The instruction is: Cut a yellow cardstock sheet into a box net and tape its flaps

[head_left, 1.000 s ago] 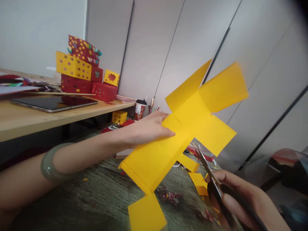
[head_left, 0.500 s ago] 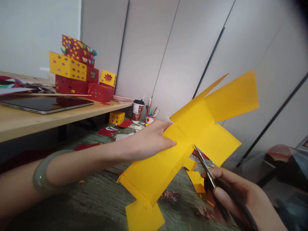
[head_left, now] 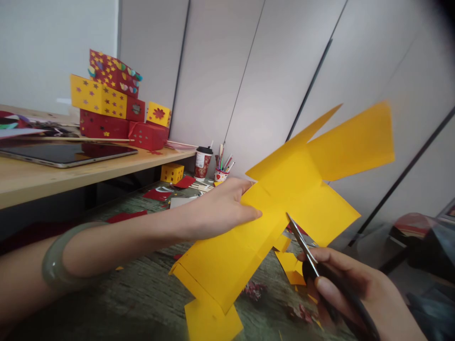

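The yellow flapped paper cut-out [head_left: 277, 189], the broadest thing in the grasp, was held aloft and aslant over the dark wood-grain worktop [head_left: 152, 289]. Compared with a second before, it had tipped a little: its upper left flap had swung nearly edge-on, while its longer upper right flap reached farther out to the right. A squarish yellow piece showed at its lower end, though whether the two were joined there could not be made out. The stack of decorated paper boxes [head_left: 99, 97] stood unaltered on the raised pale shelf [head_left: 88, 177] at the left. The left hand [head_left: 223, 206] pinched the cut-out near its middle, thumb lying across the face and the other fingers hidden behind. The right hand [head_left: 350, 272] had its fingers wrapped round the black handles of the scissors [head_left: 304, 247], whose blades now looked almost together. Yellow offcuts [head_left: 286, 264] lay beyond them on the dark surface. Smallest but most telling was the shift of the blade tips: they had come to the inner corner beside the right-hand flap, seemingly at its edge, which suggested that the trimming was centred there.
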The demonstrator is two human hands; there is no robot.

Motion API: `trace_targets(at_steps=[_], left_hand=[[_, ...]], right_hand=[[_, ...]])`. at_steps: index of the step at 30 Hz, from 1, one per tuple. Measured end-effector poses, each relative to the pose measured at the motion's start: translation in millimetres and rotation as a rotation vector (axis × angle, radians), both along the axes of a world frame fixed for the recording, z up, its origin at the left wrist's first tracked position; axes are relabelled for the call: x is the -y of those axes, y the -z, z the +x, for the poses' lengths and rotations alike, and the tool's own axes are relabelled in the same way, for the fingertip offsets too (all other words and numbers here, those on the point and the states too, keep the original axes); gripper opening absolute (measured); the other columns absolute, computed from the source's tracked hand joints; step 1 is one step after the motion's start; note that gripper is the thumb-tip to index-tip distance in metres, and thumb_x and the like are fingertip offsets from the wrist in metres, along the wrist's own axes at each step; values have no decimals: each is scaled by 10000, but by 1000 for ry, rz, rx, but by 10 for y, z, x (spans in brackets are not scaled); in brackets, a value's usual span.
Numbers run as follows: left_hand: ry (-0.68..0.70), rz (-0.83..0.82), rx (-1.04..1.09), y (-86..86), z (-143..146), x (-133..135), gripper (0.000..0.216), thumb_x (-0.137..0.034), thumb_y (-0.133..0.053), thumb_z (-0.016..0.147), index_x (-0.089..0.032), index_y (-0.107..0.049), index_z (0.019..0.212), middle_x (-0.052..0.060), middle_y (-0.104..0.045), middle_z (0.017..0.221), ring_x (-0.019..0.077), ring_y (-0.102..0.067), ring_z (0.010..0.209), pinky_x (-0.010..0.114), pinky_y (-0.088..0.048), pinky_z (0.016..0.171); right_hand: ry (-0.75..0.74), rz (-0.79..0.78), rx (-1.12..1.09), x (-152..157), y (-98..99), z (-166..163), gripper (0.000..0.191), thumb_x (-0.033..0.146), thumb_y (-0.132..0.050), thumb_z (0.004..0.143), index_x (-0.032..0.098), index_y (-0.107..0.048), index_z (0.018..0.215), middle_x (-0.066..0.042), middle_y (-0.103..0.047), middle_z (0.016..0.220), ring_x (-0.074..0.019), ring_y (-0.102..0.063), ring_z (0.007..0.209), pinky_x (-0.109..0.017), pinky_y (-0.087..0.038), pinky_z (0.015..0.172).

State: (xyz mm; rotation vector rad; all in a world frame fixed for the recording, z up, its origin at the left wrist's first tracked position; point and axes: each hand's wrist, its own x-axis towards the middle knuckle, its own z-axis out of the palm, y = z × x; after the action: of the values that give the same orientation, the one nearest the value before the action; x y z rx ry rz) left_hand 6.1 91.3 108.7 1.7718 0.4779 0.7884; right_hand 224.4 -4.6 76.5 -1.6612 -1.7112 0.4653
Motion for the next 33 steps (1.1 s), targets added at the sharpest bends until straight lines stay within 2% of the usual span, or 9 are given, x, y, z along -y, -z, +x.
trace_targets(at_steps=[7,15,19,22,24,27,30,33], left_hand=[[-18,42,-17,-2,-17,-21,201,-160,-479,702,-206,-574,873,21,-639,765,125,-592,570,182,-420,453],[21,-38,37,-4,-27,-5,191,-162,-498,703,-206,-585,867,6,-636,722,113,-579,536,182,-429,453],[5,-71,49,10,-29,-24,215,-182,-512,711,-229,-591,905,6,-648,778,124,-597,576,191,-435,475],[32,-173,151,-6,-9,-45,229,-172,-540,705,-217,-591,924,22,-657,829,143,-617,649,222,-466,549],[75,-269,251,-19,17,-53,228,-165,-555,708,-206,-588,930,33,-656,864,149,-624,708,245,-479,619],[63,-454,276,-10,75,-44,195,-208,-558,732,-173,-586,922,61,-655,874,152,-626,702,265,-484,639],[17,-626,224,58,149,-23,162,-226,-529,759,-148,-584,890,68,-655,824,149,-622,646,278,-486,610],[93,-706,221,169,217,-9,170,-209,-512,769,-159,-574,918,62,-657,825,148,-624,660,290,-484,637]], right_hand=[[-33,-14,-14,-15,-13,12,293,466,-595,688,256,-588,891,-6,-616,505,-275,-648,752,-251,-506,482],[11,17,-87,-1,18,-31,286,420,-650,650,259,-586,877,18,-570,477,-265,-650,745,-223,-489,448],[7,-52,-175,-3,36,-79,277,413,-646,668,245,-565,873,44,-559,489,-181,-621,486,-228,-479,438],[-12,-142,-336,-92,117,-94,264,404,-680,637,221,-548,774,66,-545,445,-114,-539,338,-202,-430,367],[-23,-177,-454,-179,188,-81,270,421,-666,648,199,-537,730,64,-542,395,-88,-496,282,-163,-345,300],[-47,-189,-611,-282,244,-33,289,421,-656,665,167,-548,750,-2,-630,466,-94,-504,294,-164,-325,279],[-11,-80,-806,-306,222,7,258,352,-719,610,176,-587,745,-44,-684,613,-156,-605,485,-186,-388,317],[44,98,-790,-272,189,3,186,287,-737,589,199,-635,718,-43,-688,660,-192,-625,592,-213,-425,354]])
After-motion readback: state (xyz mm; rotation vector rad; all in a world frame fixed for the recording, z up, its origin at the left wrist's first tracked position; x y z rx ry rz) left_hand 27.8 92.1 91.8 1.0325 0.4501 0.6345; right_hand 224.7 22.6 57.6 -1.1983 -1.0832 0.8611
